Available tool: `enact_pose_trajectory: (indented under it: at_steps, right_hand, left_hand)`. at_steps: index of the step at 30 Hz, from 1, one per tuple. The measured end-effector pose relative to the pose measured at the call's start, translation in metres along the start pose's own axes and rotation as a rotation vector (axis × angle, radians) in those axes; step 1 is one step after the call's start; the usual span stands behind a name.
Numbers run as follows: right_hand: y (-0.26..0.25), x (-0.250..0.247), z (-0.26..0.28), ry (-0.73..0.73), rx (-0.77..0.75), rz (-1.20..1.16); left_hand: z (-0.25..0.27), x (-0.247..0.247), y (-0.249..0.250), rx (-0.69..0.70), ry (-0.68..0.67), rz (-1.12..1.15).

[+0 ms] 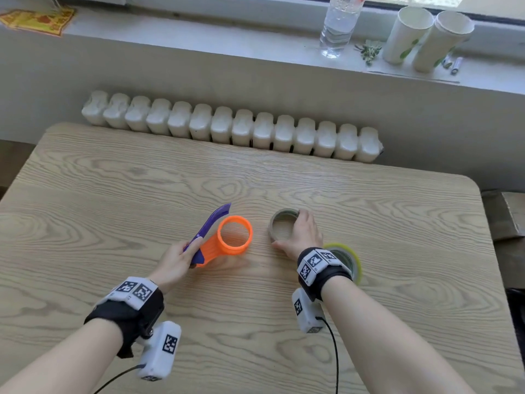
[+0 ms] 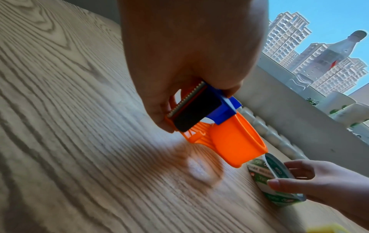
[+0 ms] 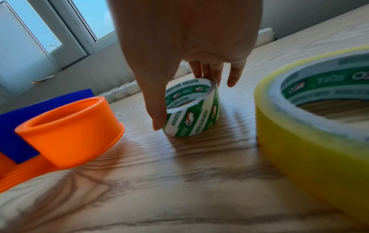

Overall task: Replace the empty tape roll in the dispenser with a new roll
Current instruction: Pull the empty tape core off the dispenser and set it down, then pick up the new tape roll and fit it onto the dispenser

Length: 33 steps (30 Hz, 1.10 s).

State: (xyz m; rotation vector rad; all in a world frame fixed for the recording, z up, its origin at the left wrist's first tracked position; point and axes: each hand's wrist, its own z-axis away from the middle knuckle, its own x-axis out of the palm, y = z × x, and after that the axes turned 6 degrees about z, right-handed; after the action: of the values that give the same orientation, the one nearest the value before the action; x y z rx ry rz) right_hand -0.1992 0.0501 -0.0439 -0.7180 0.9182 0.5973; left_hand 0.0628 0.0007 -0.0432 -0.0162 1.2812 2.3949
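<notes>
1 bare core [image 3: 191,108] – white cardboard, green print – thin-walled.

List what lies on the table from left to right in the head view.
Left hand → orange and blue dispenser it grips → empty tape core → right hand holding that core → yellow tape roll.

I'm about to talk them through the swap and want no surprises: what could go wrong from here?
1. The left hand grips the dispenser right at its serrated blade; a slip could nick a finger.
2. The right hand pinches the empty core with fingertips only; it may slip free and roll away.
3. The new yellow roll lies under the right wrist and could get knocked.
</notes>
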Motion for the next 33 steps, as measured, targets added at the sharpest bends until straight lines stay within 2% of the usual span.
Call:
enact_pose_trajectory:
  at_steps: [5,12,19,25,29,33]
  right_hand:
    - [0.005,-0.01,0.004,-0.034,-0.047,-0.049]
    - [0.037,-0.032,0.033,0.043,-0.124,-0.187]
    - [0.089,-0.039,0.072,0.065,-0.029,-0.181]
    - [0.119,-0.033,0.093,0.005,-0.003,-0.094]
    - [0.126,-0.022,0.097,-0.062,-0.071,-0.007]
    - [0.125,-0.015,0.092,-0.031,-0.114,0.072]
  left_hand:
    - [0.004,0.012,0.013,0.021,-0.003,0.059]
    - [0.02,0.033,0.039,0.088,-0.072,0.045]
    - [0.037,0.063,0.047,0.054,-0.187,-0.016]
    - [0.046,0.084,0.037,0.035,-0.219,-0.056]
    - [0.051,0.087,0.03,0.032,-0.219,-0.086]
    - [0.057,0.086,0.024,0.039,-0.23,-0.111]
